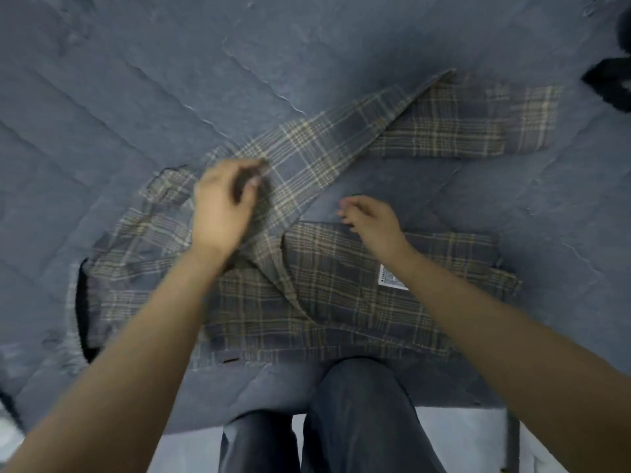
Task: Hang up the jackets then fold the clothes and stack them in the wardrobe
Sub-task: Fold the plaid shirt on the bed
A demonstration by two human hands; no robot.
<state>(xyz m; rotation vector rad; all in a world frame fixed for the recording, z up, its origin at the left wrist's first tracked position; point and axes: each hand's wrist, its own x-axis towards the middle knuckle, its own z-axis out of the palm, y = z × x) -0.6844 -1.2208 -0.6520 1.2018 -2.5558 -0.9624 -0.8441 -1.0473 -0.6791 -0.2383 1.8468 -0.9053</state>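
A grey-and-tan plaid shirt [307, 302] is lying under both hands; the left hand [223, 199] is pinching its sleeve, the right hand [370, 220] hovering loose-fingered, holding nothing.

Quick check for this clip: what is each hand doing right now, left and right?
Left hand: pinches a fold of the plaid shirt.
Right hand: open, fingers loosely curled over the shirt's edge, holding nothing.
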